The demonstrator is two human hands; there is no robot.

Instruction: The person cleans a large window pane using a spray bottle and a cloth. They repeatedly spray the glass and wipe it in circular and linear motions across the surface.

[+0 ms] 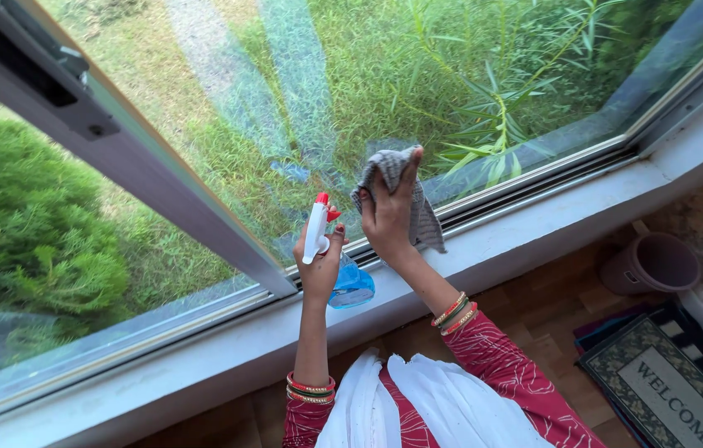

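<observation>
My left hand [320, 264] grips a spray bottle [351, 284] with a white and red trigger head and blue liquid, held just in front of the window sill. My right hand [387, 217] presses a grey checked cloth [423, 217] flat against the window glass [343, 91], close beside the bottle. Wet streaks and smears run down the pane above the cloth. Both wrists wear red and gold bangles, and the sleeves are red with a white scarf hanging below.
A grey sliding window frame [144, 178] crosses at the left. The white sill [534, 228] runs beneath the pane. A mauve pot [654, 264] stands on the floor at right beside a patterned doormat [671, 386]. Grass and shrubs lie outside.
</observation>
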